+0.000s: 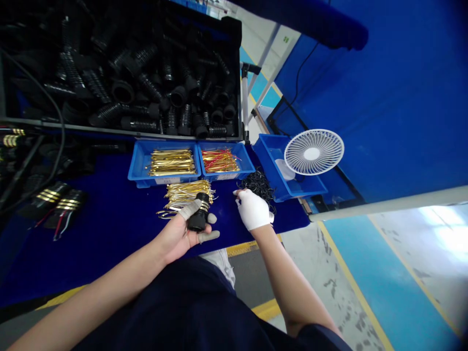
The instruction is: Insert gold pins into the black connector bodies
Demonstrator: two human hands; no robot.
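In my left hand (186, 226) lies a black ribbed cylindrical part with gold rings (199, 214), gripped between the thumb and fingers, some of which wear pale finger covers. My right hand (252, 209), in a white glove with bare fingertips, is above the blue cloth with its fingers drawn together. Whatever those fingertips may hold is too small to make out. Just behind that hand is a pile of short black wires or strips (258, 183). A bundle of gold strips with silvery ends (186, 195) lies beyond my left hand.
Two blue bins hold gold strips (171, 162) and red-and-gold strips (220, 161). Behind them is a large black crate (120, 127) of ribbed black parts. A white fan (314, 152) stands by a blue tray (270, 156) at right. Ringed parts with wires (69, 204) lie left.
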